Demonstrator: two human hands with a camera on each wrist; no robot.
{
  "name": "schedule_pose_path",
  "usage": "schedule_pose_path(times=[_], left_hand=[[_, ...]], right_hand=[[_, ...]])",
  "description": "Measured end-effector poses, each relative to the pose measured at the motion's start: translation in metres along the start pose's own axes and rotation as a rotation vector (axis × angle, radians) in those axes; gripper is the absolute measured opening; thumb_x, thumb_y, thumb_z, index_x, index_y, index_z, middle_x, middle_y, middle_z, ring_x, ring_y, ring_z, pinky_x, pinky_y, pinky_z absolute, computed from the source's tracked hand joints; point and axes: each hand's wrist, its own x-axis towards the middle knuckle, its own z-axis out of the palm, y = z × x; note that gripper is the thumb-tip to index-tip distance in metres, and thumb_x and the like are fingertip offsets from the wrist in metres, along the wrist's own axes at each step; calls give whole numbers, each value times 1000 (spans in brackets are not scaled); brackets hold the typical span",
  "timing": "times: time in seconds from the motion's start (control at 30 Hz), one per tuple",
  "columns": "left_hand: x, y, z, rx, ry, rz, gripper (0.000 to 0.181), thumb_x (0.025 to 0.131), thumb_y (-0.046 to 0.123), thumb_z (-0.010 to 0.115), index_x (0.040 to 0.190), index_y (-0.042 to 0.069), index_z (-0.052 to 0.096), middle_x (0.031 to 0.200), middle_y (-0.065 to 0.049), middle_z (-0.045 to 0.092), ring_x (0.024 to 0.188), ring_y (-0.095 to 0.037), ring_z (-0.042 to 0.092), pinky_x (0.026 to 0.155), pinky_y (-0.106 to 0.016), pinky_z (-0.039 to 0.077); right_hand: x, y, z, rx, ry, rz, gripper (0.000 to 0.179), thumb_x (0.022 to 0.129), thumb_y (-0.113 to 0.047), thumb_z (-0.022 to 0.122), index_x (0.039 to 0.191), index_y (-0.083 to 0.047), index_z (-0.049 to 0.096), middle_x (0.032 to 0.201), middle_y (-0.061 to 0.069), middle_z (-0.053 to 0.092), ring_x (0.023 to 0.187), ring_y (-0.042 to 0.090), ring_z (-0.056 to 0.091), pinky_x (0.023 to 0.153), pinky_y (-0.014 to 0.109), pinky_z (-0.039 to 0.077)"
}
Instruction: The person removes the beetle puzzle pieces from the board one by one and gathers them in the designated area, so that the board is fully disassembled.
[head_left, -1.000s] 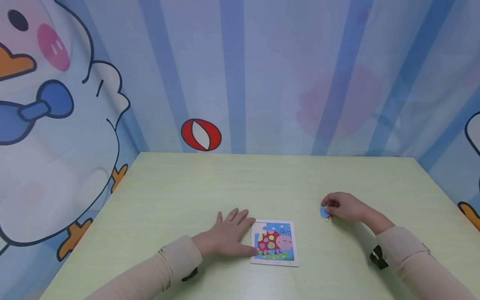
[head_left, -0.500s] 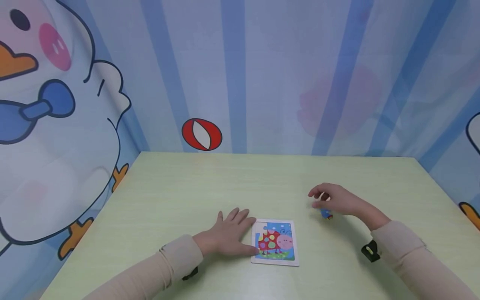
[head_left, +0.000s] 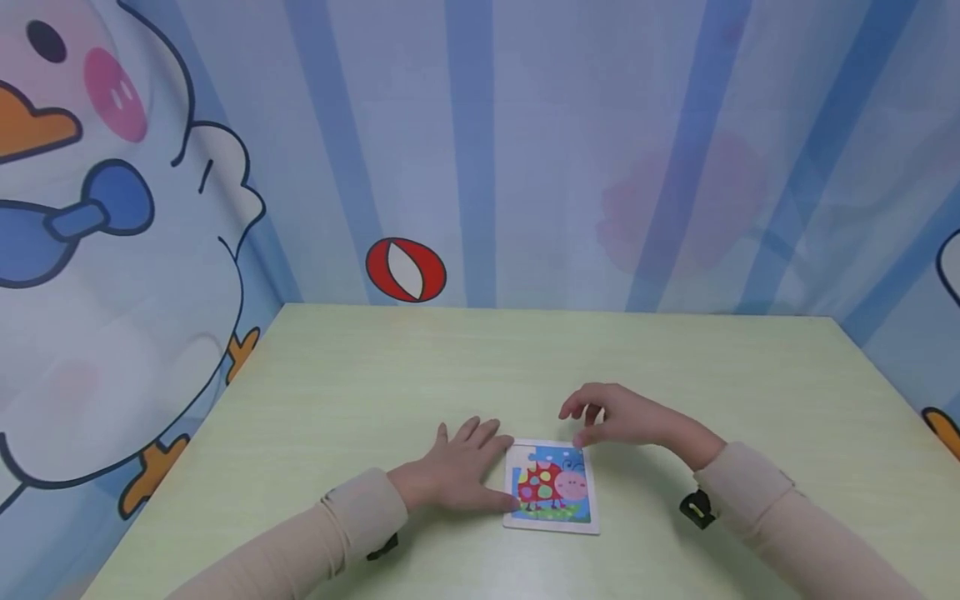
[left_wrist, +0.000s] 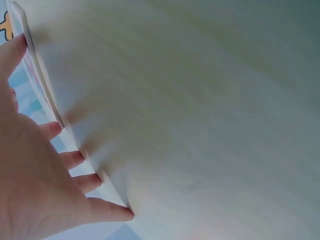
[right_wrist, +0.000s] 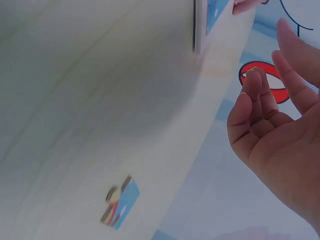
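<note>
A ladybug jigsaw puzzle (head_left: 555, 483) in a white frame lies on the table, with a bare white gap at its upper left. My left hand (head_left: 457, 475) rests palm down with fingers spread, its thumb and index fingertip on the puzzle's left edge. Over the top right corner is my right hand (head_left: 626, 414), fingers loosely bent; whether the thumb touches the frame I cannot tell. Nothing sits between those fingers in the right wrist view. A loose blue, red and yellow puzzle piece (right_wrist: 122, 202) lies on the table there; in the head view the right hand or arm hides it.
The pale wooden table (head_left: 420, 358) reaches back to a blue striped curtain (head_left: 540, 150) printed with a duck and a red ball. A black strap part (head_left: 697, 508) hangs under the right sleeve.
My right hand has let go of the loose piece, lifted off it and moved left to the puzzle's top right corner. The left hand stays in place.
</note>
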Motion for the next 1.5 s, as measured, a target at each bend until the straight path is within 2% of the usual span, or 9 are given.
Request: schedule_pose_path(times=[0.37,0.6,0.9,1.23,1.5], left_hand=[[-1,0,0,-2,2,4,90,82,73,51,152,20,29,161,-9,17,147,-36,12,108,-70,11],[0,0,-1,-1,3,9,90,82,73,50,152,20,28,161,-9,16,147,-37,11,108,-70,10],[-3,0,-4,-11,-2,15,89,83,72,51,152,19,30,160,-9,17,147,-37,12,108,-70,11],[-3,2,-3,-12,-8,8,89,83,72,51,151,20,30,160,-9,18,147,-37,12,108,-71,11],[-2,1,-3,-1,-10,6,88,83,71,51,151,20,30,161,-8,17,147,-37,12,108,-71,12]], right_hand=[[16,-4,21,-35,-90,-23,29,82,-16,77,110,-13,68,106,1,61,92,16,55,78,28,48],[22,-2,29,-41,-124,-17,29,81,-20,78,108,-16,68,102,-1,57,90,17,52,79,32,47],[26,-5,32,-88,-153,-6,28,81,-18,78,107,-18,69,97,-1,54,85,17,48,74,32,43],[29,-9,34,-135,-178,6,24,83,-10,74,105,-20,70,96,-2,54,87,16,48,78,33,45],[34,-10,35,-204,-200,-3,22,84,-10,74,100,-23,67,92,-3,51,87,15,48,79,31,45]])
